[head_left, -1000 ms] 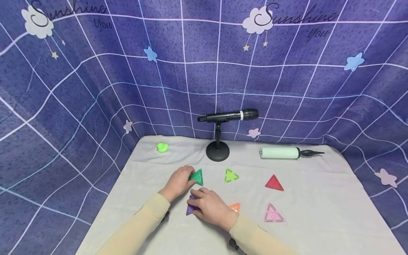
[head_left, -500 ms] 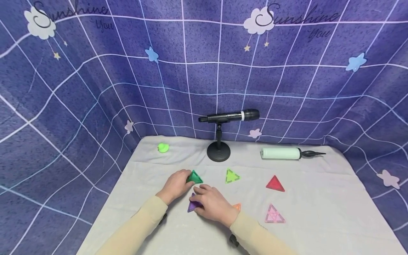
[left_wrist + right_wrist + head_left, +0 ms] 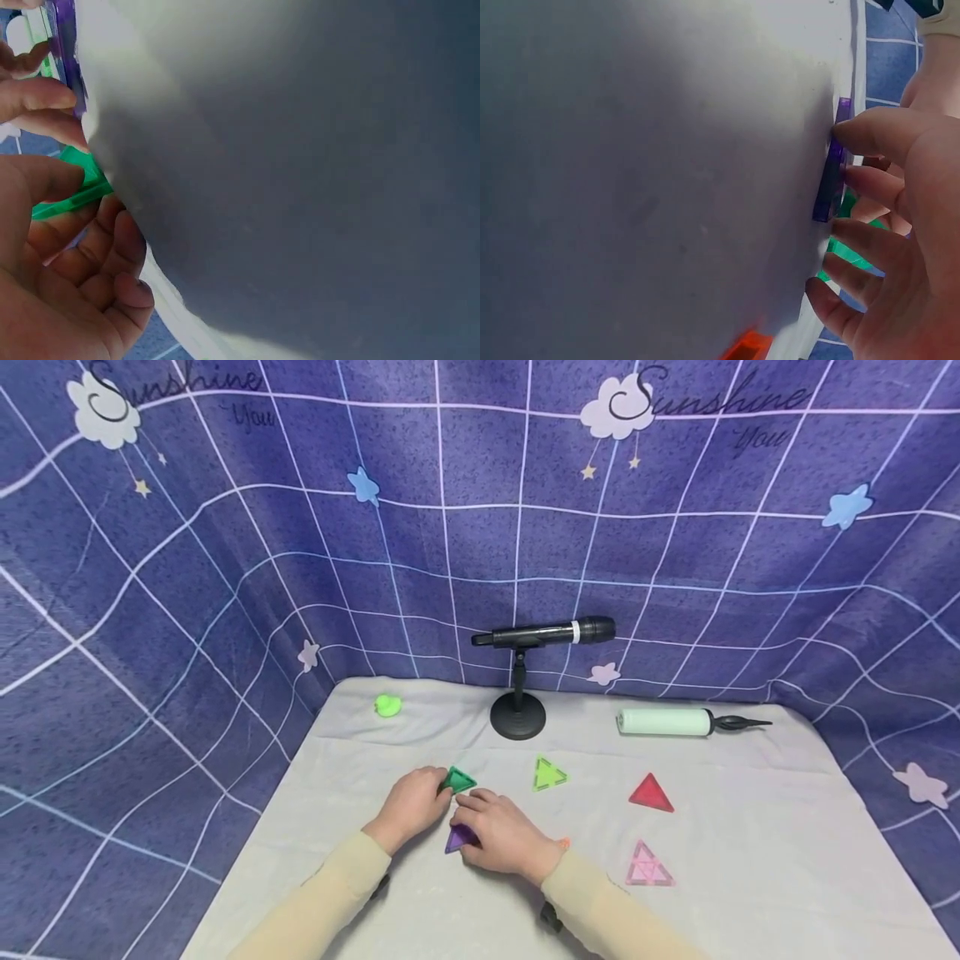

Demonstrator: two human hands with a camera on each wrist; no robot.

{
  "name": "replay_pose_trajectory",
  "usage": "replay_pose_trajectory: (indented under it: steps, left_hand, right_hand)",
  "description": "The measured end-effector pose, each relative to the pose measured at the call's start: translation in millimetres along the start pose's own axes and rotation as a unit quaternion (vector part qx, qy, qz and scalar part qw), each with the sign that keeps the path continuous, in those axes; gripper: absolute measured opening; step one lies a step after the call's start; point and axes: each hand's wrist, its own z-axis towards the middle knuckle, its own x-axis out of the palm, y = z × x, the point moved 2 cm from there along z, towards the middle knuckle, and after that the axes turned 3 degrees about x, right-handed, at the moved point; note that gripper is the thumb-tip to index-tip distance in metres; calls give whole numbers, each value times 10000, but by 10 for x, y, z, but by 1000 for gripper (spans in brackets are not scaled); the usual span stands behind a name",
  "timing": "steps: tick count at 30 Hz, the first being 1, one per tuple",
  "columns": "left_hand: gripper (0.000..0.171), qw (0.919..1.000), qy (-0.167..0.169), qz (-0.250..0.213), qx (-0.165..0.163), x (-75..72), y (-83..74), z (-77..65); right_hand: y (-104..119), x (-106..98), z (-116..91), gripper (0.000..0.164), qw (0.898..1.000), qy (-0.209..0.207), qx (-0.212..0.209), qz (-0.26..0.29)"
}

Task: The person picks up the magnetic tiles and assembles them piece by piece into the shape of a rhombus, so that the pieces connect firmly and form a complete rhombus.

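My left hand [image 3: 408, 808] pinches a dark green translucent triangular magnetic tile [image 3: 460, 780] by its left side, on the table left of centre. Just nearer to me, my right hand [image 3: 504, 835] holds a purple triangular magnetic tile [image 3: 457, 838], partly covered by the fingers. In the left wrist view the green tile [image 3: 71, 202] sits between thumb and fingers, with the purple tile [image 3: 66, 56] above it. The right wrist view shows the purple tile [image 3: 830, 172] edge-on between thumb and fingertips, the green tile [image 3: 847, 251] behind it.
More triangular tiles lie about: lime green [image 3: 549, 774], red [image 3: 651, 794], pink [image 3: 648, 867], and orange [image 3: 564, 843], mostly hidden by my right arm. At the back stand a microphone on a stand [image 3: 517, 714], a green toy duck [image 3: 387, 706] and a pale green hand pump [image 3: 666, 722].
The green tile has turned in my left hand, one corner now pointing right. My right hand has turned the purple tile and shifted it slightly away from me, nearer the green one.
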Motion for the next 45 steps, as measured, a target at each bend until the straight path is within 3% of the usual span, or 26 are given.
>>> replay_pose_trajectory:
  steps: [9, 24, 31, 45]
  left_hand:
    - [25, 10000, -17, 51, 8, 43, -51, -35]
    - [25, 9999, -127, 27, 89, 29, -131, -152]
    - [22, 9999, -87, -52, 121, 18, -197, -147]
    - [24, 9993, -242, 254, 117, 60, -268, -144]
  right_hand:
    - [-60, 6, 4, 37, 9989, 69, 409, -198]
    - [-166, 14, 66, 36, 9982, -327, 423, -280]
    - [-259, 8, 98, 37, 9976, -375, 524, -260]
    - [-312, 8, 110, 40, 9975, -480, 459, -255]
